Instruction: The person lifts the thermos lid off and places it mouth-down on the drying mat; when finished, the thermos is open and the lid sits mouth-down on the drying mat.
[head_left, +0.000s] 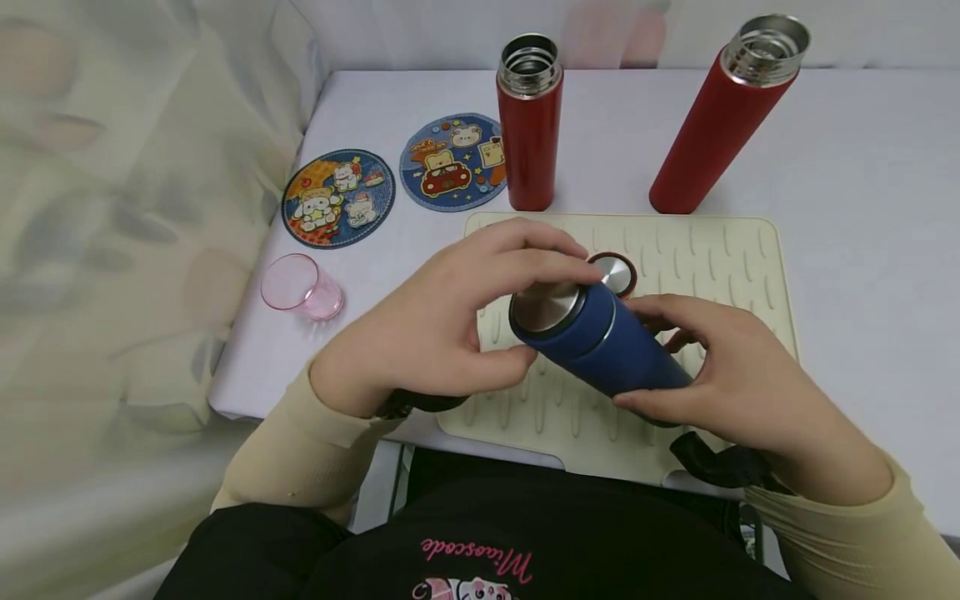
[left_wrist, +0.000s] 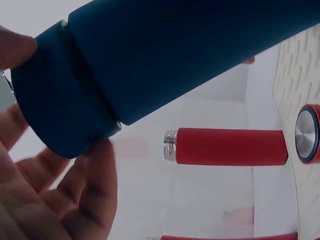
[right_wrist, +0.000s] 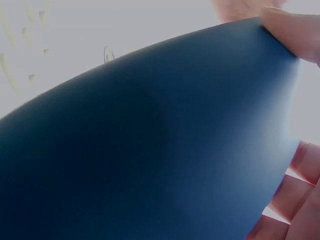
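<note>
A blue thermos (head_left: 645, 358) is tilted over the mat, its steel-topped cap (head_left: 592, 321) pointing up and to the left. My right hand (head_left: 727, 358) grips the body, thumb on the near side and fingers on the far side. Around the cap, my left hand (head_left: 457, 312) holds with the thumb at one edge and fingertips at the other, as the left wrist view shows. A thin silvery line runs between cap and body. In the right wrist view the blue body (right_wrist: 175, 130) fills most of the picture.
A cream ribbed mat (head_left: 720, 258) bears a red-rimmed steel lid (head_left: 618, 275). Behind it stand two uncapped red thermoses, one near the middle (head_left: 530, 142) and another (head_left: 712, 133) farther right. Two round cartoon coasters (head_left: 337, 200) and a pink glass (head_left: 322, 296) are at the left.
</note>
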